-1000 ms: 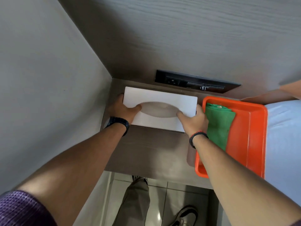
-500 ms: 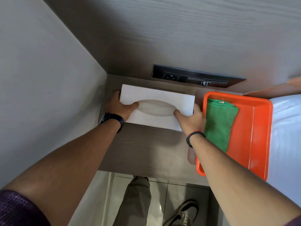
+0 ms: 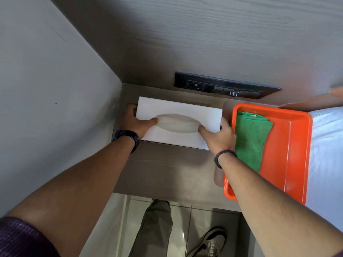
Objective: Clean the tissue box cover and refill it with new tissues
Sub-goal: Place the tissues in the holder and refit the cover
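A white tissue box cover (image 3: pixel 178 110) with an oval opening on top sits on the brown bedside shelf (image 3: pixel 167 169), near the back wall. My left hand (image 3: pixel 135 123) grips its left end, thumb at the edge of the oval. My right hand (image 3: pixel 217 136) grips its right end, thumb at the other edge of the oval. No tissue shows in the opening. A folded green cloth (image 3: pixel 250 138) lies in an orange tray (image 3: pixel 293 149) just right of the box, beside my right hand.
A black socket panel (image 3: pixel 226 86) is set in the wood wall behind the box. A grey wall closes the left side. A white bed (image 3: pixel 326 154) lies to the right of the tray. Below the shelf edge are the tiled floor, my trouser leg and a shoe.
Both hands keep the same grip on the box cover. The box seems to sit slightly closer to the back wall; the view has also shifted a little.
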Available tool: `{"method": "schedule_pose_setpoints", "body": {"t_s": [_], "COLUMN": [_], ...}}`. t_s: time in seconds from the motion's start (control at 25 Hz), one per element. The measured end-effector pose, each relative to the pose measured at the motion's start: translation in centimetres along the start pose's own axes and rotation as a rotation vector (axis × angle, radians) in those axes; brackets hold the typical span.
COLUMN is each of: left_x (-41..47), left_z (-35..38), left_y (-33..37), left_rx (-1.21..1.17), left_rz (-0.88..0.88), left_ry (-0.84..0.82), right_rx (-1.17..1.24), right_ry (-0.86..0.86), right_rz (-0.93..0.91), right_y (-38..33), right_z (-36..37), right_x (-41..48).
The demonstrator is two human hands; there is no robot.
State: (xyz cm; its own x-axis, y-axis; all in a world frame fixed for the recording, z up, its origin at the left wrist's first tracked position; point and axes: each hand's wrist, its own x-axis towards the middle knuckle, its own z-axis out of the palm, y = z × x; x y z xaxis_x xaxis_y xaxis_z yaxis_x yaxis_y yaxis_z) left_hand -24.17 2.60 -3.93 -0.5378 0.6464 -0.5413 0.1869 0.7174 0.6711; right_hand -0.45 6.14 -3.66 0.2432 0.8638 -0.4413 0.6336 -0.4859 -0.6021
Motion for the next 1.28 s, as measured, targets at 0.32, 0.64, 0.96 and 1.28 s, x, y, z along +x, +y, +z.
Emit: {"method": "schedule_pose_setpoints", "body": {"t_s": [0.32,0.64,0.96,1.28], "left_x": [0.2,0.5,0.2,0.1], "left_z": [0.2,0.4,-0.2,-0.1], "left_y": [-0.4,-0.5,-1.1,-1.5], "left_rx": [0.024,0.038,0.019,-0.015], "left_rz": [0.023,0.044,0.064,0.070], "left_ry": [-0.012,-0.016,-0.009,-0.008], "right_rx": [0.029,-0.017,0.033,0.000], "right_ry": [0.024,0.024,0.001,-0.053], "right_rz": [0.015,0.044,0.024,0.061], "right_y": [-0.1,-0.1,-0.2,0.5], "right_z": [0.4,0.1,0.3,1.0], "right_x": [-0.5,-0.3,-0.8,-0.6]}}
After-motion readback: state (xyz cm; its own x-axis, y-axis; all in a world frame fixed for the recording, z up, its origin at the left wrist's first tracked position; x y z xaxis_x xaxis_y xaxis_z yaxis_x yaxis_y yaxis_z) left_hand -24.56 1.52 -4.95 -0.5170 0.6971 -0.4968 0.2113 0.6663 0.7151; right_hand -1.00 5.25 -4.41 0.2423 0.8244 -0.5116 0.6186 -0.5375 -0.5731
